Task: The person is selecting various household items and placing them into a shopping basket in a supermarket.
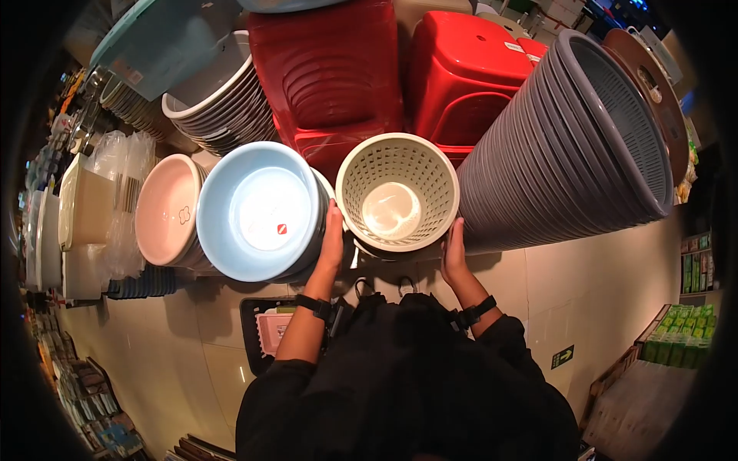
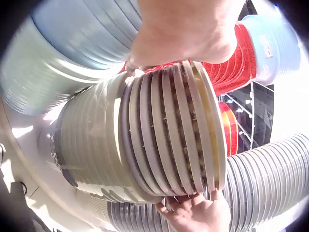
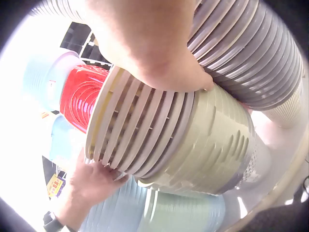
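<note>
A stack of cream plastic baskets (image 1: 397, 192) with perforated walls stands in front of me, the top one's mouth facing up at the head camera. My left hand (image 1: 332, 242) grips the stack's left side and my right hand (image 1: 455, 257) its right side, both just under the top rims. In the left wrist view, the fingers of my right hand (image 2: 200, 212) bend against the closely layered rims (image 2: 164, 130). From the right wrist view, my left hand (image 3: 91, 181) reaches round the same rims at the opposite side. Greener, smoother containers (image 3: 217, 135) continue the stack below.
Light blue basins (image 1: 257, 211) and pink basins (image 1: 167, 209) stand close on the left. A tall leaning stack of grey baskets (image 1: 550, 154) crowds the right side. Red stools (image 1: 327, 69) rise behind. A black basket (image 1: 252, 330) sits on the tiled floor beside my left arm.
</note>
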`<move>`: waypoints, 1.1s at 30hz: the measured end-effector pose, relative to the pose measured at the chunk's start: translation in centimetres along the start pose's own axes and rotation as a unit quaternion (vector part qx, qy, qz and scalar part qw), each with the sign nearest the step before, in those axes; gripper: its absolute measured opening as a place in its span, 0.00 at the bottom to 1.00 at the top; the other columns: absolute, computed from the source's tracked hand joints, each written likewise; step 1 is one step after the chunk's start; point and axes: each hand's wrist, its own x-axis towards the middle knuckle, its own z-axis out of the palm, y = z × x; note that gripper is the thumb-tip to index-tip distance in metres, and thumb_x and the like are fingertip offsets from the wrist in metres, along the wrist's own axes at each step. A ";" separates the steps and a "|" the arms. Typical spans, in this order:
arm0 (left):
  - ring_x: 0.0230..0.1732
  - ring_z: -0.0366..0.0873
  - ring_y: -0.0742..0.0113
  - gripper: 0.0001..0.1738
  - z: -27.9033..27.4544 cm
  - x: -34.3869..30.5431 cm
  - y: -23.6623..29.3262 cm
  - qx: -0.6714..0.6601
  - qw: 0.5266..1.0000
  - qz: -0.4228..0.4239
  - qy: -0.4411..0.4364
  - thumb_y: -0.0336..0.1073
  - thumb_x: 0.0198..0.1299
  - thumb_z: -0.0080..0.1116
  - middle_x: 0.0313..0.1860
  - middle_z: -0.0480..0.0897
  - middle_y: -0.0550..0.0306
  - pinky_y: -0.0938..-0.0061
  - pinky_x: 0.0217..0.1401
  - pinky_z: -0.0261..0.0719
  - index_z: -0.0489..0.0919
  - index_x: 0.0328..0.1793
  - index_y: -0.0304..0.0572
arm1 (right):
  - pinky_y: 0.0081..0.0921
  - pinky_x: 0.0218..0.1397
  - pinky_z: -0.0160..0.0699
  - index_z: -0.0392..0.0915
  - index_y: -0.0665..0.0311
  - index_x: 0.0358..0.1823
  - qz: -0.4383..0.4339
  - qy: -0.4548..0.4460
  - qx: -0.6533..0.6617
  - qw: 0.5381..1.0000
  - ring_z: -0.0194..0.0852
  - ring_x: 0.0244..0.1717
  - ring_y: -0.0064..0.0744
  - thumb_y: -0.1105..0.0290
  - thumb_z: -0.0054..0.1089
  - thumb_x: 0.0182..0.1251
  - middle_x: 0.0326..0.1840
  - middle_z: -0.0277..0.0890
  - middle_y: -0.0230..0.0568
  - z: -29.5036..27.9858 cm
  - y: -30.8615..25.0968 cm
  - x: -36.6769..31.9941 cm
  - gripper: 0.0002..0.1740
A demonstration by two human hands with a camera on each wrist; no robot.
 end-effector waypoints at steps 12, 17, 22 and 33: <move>0.75 0.61 0.47 0.46 -5.9 -19.3 -4.1 0.257 0.956 -0.024 0.143 0.55 0.62 0.60 0.72 0.64 0.33 0.62 0.74 0.59 0.57 0.77 0.31 | 0.20 0.40 0.72 0.74 0.70 0.43 -0.009 -0.151 -0.166 0.974 0.72 0.33 0.21 0.59 0.41 0.80 0.33 0.76 0.36 -3.2 1.4 -5.5 0.20; 0.69 0.68 0.41 0.47 -6.0 -27.7 -7.7 0.335 0.898 -0.104 0.267 0.60 0.58 0.62 0.66 0.71 0.31 0.60 0.70 0.65 0.63 0.73 0.31 | 0.21 0.45 0.75 0.74 0.71 0.48 0.006 -0.317 -0.193 0.929 0.75 0.36 0.23 0.61 0.44 0.79 0.37 0.77 0.40 -1.6 3.0 -5.7 0.18; 0.54 0.81 0.49 0.41 -1.8 -33.6 -5.3 0.372 0.847 -0.267 0.269 0.63 0.56 0.60 0.48 0.84 0.41 0.61 0.57 0.76 0.74 0.63 0.34 | 0.24 0.48 0.78 0.74 0.71 0.51 0.050 -0.438 -0.221 0.870 0.78 0.40 0.26 0.64 0.47 0.78 0.40 0.79 0.41 0.4 5.8 -8.5 0.15; 0.43 0.83 0.43 0.29 -3.9 -34.5 -6.6 0.410 0.809 -0.264 0.327 0.64 0.57 0.57 0.35 0.85 0.45 0.54 0.45 0.79 0.80 0.45 0.44 | 0.22 0.44 0.76 0.75 0.68 0.52 0.068 -0.505 -0.269 0.817 0.79 0.41 0.25 0.62 0.51 0.76 0.41 0.80 0.40 2.2 8.7 -12.2 0.16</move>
